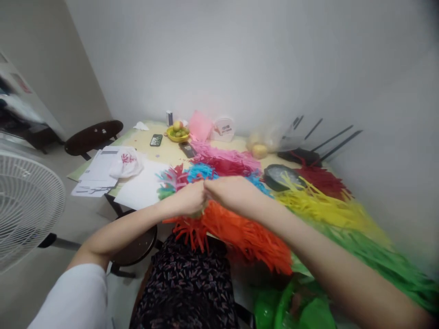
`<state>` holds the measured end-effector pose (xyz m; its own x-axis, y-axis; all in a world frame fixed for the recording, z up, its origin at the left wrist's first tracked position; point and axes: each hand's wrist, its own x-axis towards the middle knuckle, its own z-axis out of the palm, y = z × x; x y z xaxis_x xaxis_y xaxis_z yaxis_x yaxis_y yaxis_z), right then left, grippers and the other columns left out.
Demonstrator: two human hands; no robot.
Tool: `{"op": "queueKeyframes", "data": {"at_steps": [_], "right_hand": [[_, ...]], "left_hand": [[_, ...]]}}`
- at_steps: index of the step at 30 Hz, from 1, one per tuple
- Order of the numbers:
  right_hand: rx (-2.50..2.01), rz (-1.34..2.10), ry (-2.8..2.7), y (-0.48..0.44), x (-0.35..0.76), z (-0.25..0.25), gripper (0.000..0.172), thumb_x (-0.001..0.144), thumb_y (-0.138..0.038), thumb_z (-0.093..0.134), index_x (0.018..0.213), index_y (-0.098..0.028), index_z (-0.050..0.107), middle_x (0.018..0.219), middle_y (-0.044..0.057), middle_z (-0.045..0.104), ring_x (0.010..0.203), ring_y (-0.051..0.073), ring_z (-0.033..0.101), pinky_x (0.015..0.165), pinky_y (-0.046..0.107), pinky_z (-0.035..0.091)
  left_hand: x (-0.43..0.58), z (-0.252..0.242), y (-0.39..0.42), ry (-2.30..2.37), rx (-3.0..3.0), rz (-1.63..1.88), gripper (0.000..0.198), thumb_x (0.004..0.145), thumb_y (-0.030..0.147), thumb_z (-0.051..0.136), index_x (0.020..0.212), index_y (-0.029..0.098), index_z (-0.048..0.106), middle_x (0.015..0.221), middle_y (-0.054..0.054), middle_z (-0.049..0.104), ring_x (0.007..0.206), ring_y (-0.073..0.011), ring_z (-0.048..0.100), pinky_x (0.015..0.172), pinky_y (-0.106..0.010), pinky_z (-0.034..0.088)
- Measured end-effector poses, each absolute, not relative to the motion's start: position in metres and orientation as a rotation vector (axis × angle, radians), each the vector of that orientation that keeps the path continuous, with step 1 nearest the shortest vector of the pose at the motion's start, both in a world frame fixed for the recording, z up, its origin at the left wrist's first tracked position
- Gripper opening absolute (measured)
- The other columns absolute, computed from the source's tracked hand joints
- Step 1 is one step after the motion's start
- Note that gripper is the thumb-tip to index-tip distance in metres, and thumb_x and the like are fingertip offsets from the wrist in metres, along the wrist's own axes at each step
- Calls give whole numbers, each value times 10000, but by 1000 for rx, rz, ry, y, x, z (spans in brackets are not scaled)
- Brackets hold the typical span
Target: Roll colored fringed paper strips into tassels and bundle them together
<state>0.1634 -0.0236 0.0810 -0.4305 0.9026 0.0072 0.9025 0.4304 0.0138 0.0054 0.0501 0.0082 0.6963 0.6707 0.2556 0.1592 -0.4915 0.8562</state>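
Note:
My left hand [191, 197] and my right hand [228, 189] meet knuckle to knuckle over the near edge of the table. Both are closed, on what looks like a bundle of orange paper fringe [247, 230]. Its cut strips hang below my hands and spread over the table edge toward my lap. The fingertips and the gripped part are hidden. Just beyond lie blue fringe [200, 172], dark pink fringe [228, 167] and light pink fringe [236, 156]. A mixed red, lilac and green tassel [173, 179] lies left of them.
Yellow fringe [322, 205], green fringe [373, 260] and dark red fringe [322, 181] cover the right side. Farther back are a fruit bowl [178, 137], a phone [156, 140] and a black dish [281, 178]. Papers [98, 171] lie left; a fan [27, 210] stands beside me.

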Motion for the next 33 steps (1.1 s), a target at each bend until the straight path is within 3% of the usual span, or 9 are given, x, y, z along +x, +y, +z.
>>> {"op": "queueKeyframes", "data": {"at_steps": [3,7,12,19,25,30,33], "right_hand": [[1861,-364,2919,-2,180,69,282,965,-342,448,797,-187,613,737,49,680,678,180,607,611,255,371],[2237,-836,3107,1,171,31,328,976,-407,408,894,-184,635,786,36,684,718,182,619,677,269,437],[2500,-564,3134,0,109,-3,360,987,-336,351,1080,-182,663,1037,123,703,958,247,640,847,346,468],[2139,164,2993,21,55,-42,341,946,-227,407,1164,-105,639,1044,202,635,939,307,536,840,446,451],[2216,191,2921,35,35,-68,322,942,-199,424,1176,-147,639,1025,150,617,918,281,517,791,404,453],[2147,157,2991,36,29,-74,332,913,-205,501,1205,-126,637,1072,167,644,916,294,520,755,430,465],[2081,-20,3177,36,36,-66,317,923,-199,509,1206,-201,653,1171,136,638,1067,291,527,886,464,466]], "left_hand": [[-4,14,40,378,2058,558,149,759,210,637,906,188,650,979,-89,687,986,-263,622,962,-386,464],[-23,12,41,485,1530,840,336,789,318,700,1089,188,623,1073,-64,687,1002,-216,637,891,-300,490],[-25,-8,50,645,981,1098,405,650,326,807,988,162,656,869,-37,728,758,-163,672,731,-252,505],[-41,-25,68,693,675,1193,349,633,204,741,972,147,678,956,-75,763,936,-218,709,894,-319,529],[-61,-35,67,600,524,1068,267,684,341,618,801,111,687,973,-146,758,1005,-289,702,913,-375,551],[-68,-54,83,748,632,1243,332,671,351,761,890,118,674,926,-125,765,886,-255,728,855,-370,561],[-73,-68,99,851,677,1350,337,666,359,776,866,110,666,853,-120,759,773,-227,725,769,-347,564]]}}
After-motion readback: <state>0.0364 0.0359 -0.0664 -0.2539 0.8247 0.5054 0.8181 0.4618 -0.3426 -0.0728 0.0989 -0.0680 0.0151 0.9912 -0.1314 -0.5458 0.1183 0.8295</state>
